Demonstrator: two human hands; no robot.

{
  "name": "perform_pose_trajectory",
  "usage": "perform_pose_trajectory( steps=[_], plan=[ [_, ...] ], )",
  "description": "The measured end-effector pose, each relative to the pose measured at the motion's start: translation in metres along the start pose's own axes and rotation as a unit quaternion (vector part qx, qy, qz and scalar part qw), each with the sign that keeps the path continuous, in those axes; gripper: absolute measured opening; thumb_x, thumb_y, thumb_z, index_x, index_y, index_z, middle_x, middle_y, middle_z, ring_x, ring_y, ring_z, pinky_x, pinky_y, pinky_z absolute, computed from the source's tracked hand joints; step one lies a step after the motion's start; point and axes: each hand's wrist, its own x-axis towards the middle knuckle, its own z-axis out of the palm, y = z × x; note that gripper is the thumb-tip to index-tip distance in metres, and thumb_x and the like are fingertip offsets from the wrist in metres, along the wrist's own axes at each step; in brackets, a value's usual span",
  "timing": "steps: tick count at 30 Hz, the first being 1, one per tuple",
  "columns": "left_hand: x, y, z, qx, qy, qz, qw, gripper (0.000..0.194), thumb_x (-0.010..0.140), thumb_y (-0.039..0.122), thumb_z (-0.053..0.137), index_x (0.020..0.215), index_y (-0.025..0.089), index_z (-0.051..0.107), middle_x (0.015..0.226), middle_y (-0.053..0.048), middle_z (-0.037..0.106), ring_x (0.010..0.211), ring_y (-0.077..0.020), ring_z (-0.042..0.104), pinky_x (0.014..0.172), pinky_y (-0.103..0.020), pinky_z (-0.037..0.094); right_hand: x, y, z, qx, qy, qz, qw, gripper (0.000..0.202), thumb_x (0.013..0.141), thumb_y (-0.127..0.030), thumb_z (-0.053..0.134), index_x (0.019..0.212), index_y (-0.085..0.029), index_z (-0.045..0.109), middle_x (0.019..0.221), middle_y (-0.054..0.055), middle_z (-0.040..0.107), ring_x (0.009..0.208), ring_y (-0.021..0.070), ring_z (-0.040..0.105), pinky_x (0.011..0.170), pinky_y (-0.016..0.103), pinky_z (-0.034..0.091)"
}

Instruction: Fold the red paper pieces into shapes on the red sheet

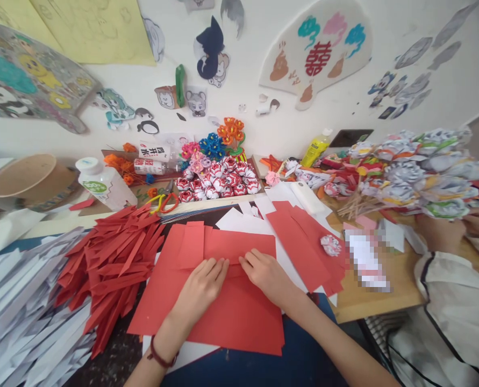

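Observation:
Large red paper sheets [239, 317] lie in a stack in front of me, with smaller red pieces on top. My left hand [207, 279] and my right hand [265, 271] pinch a narrow folded red strip [233, 267] between them, the fingers of both hands closed on it. A short red rectangle [192, 244] lies just behind my left hand. To the left is a heap of folded red strips [118, 258]. Beside that heap spreads a pile of folded white strips [29, 306].
Scissors [169, 202], paper flowers [223, 180] and a white bottle [104, 185] stand or lie behind the sheets. More red paper [299, 242] lies at the right. Farther right, another person's hands [444, 232] are near paper bouquets [408, 172].

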Motion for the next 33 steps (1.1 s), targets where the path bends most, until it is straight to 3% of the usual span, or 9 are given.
perform_pose_trajectory(
  steps=[10, 15, 21, 29, 33],
  plan=[
    [0.001, 0.011, 0.001, 0.037, -0.046, -0.023, 0.998, 0.038, 0.087, -0.003, 0.042, 0.121, 0.001, 0.058, 0.105, -0.015, 0.067, 0.092, -0.0224, 0.060, 0.082, -0.036, 0.051, 0.008, -0.017, -0.005, -0.020, -0.038, 0.009, 0.999, 0.023, 0.081, 0.008, 0.051, 0.075, -0.012, 0.062, 0.073, 0.006, 0.054, 0.073, 0.0208, 0.052, 0.056, 0.031, 0.044],
    [-0.002, 0.024, -0.002, 0.088, -0.069, -0.051, 0.992, 0.049, 0.082, -0.006, 0.038, 0.125, 0.004, 0.058, 0.119, -0.017, 0.065, 0.103, -0.0251, 0.060, 0.085, -0.038, 0.052, 0.001, -0.026, -0.007, -0.025, -0.054, 0.047, 0.997, 0.028, 0.080, 0.009, 0.047, 0.089, -0.010, 0.066, 0.087, 0.012, 0.062, 0.081, 0.0221, 0.056, 0.065, 0.033, 0.050],
    [0.002, 0.040, 0.003, 0.115, -0.053, -0.088, 0.988, 0.050, 0.080, -0.003, 0.042, 0.128, 0.003, 0.057, 0.118, -0.019, 0.065, 0.104, -0.0265, 0.060, 0.084, -0.038, 0.052, -0.004, -0.038, -0.007, -0.020, -0.038, 0.092, 0.995, 0.035, 0.086, 0.001, 0.047, 0.118, -0.005, 0.059, 0.105, 0.018, 0.063, 0.095, 0.0258, 0.059, 0.076, 0.037, 0.051],
    [0.011, 0.050, 0.003, 0.132, -0.065, -0.067, 0.987, 0.046, 0.080, 0.003, 0.042, 0.121, 0.006, 0.064, 0.123, -0.017, 0.062, 0.112, -0.0253, 0.055, 0.092, -0.039, 0.051, -0.003, -0.051, -0.001, -0.054, -0.016, 0.119, 0.991, 0.041, 0.088, -0.001, 0.040, 0.124, -0.005, 0.059, 0.117, 0.018, 0.063, 0.100, 0.0269, 0.057, 0.080, 0.038, 0.051],
    [0.008, 0.052, 0.007, 0.153, -0.029, -0.065, 0.986, 0.048, 0.079, 0.002, 0.042, 0.122, 0.003, 0.063, 0.121, -0.018, 0.063, 0.114, -0.0270, 0.056, 0.095, -0.039, 0.050, -0.003, -0.055, 0.004, -0.050, 0.007, 0.127, 0.991, 0.040, 0.088, -0.001, 0.040, 0.122, -0.004, 0.060, 0.114, 0.019, 0.064, 0.099, 0.0264, 0.057, 0.082, 0.038, 0.051]
  ],
)
